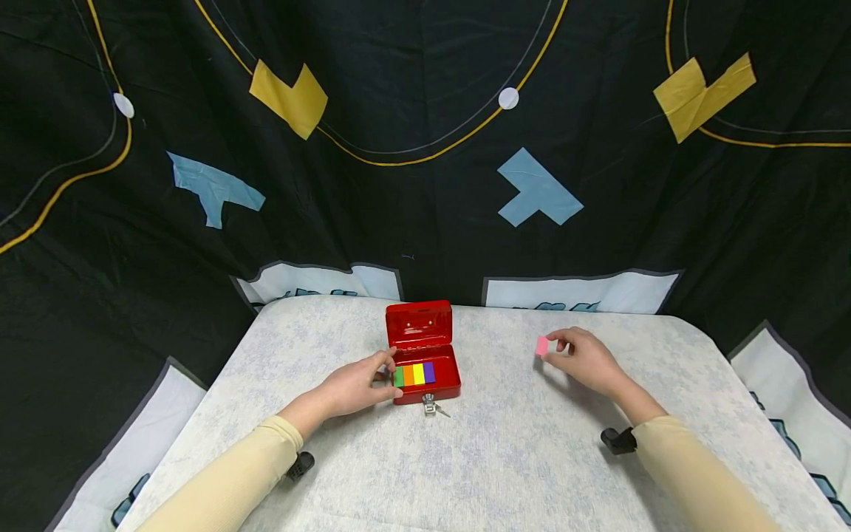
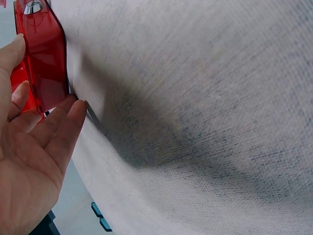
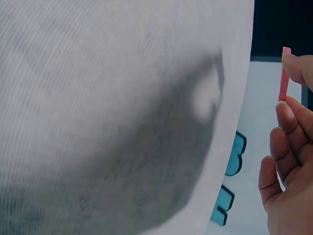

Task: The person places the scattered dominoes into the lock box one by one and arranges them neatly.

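A red metal cash box stands on the table with its lid raised. Inside lie flat green, orange, yellow and purple pieces, side by side. My left hand holds the box's left end, thumb at the front rim and fingers toward the back; the left wrist view shows fingers against the red wall. To the right, my right hand pinches a thin pink piece above the table. In the right wrist view the pink piece is edge-on between thumb and fingertip.
At the box's front hangs a silver lock with keys. A pale mottled cloth covers the table. Behind rises a black curtain with yellow and blue shapes. Black straps sit at the wrists.
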Tool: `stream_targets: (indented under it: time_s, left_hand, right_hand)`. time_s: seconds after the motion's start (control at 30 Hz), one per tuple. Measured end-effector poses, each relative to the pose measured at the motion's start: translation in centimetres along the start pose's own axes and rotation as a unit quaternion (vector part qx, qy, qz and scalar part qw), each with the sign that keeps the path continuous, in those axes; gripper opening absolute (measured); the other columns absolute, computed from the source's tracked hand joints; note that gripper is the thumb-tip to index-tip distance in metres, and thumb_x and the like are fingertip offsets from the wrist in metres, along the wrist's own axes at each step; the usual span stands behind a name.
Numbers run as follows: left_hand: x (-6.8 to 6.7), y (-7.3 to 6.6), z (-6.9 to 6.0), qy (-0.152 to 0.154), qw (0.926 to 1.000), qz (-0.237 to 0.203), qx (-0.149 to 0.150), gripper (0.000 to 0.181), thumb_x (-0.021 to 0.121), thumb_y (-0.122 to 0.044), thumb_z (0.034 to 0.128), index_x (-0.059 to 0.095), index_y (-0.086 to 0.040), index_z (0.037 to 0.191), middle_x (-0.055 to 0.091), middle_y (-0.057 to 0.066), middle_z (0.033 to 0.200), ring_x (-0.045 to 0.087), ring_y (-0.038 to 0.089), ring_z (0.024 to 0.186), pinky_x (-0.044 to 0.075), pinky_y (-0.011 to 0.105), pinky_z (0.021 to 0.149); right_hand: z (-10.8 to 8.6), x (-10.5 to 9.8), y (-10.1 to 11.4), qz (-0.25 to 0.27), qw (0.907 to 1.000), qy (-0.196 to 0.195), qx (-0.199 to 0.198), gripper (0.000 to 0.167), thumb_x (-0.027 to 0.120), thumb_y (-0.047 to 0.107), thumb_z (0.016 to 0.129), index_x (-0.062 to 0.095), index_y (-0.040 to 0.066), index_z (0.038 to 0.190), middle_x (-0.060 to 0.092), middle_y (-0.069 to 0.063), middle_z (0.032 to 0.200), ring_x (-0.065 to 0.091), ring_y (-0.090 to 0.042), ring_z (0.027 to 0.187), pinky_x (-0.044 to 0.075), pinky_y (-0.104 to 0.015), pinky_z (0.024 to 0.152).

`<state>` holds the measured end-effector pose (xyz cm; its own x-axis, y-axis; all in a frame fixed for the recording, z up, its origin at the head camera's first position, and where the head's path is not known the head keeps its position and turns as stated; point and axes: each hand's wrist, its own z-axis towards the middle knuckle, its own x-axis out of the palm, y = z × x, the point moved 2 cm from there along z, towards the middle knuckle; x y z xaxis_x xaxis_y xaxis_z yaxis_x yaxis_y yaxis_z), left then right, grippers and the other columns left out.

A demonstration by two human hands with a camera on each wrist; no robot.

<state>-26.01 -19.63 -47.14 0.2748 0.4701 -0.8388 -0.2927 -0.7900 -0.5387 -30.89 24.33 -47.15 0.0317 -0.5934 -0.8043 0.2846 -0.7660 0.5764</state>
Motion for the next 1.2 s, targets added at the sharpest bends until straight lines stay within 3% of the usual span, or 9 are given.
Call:
stream_targets:
  time_s: [1.2]
  left_hand:
    - [0.1, 0.0, 0.0, -0.001, 1.0000, -0.001, 0.003, 0.038, 0.077, -0.043, 0.0909, 0.059, -0.019, 0.114, 0.038, 0.004, 0.162, 0.066, 0.015, 0.116, 0.051, 0.039, 0.091]
  right_hand:
    - [0.2, 2.5, 5.5, 0.014, 0.9952, 0.028, -0.093, 0.034, 0.078, 0.022, 0.088, 0.071, 0.015, 0.121, 0.058, 0.006, 0.093, 0.052, -0.019, 0.090, 0.044, -0.036, 0.076]
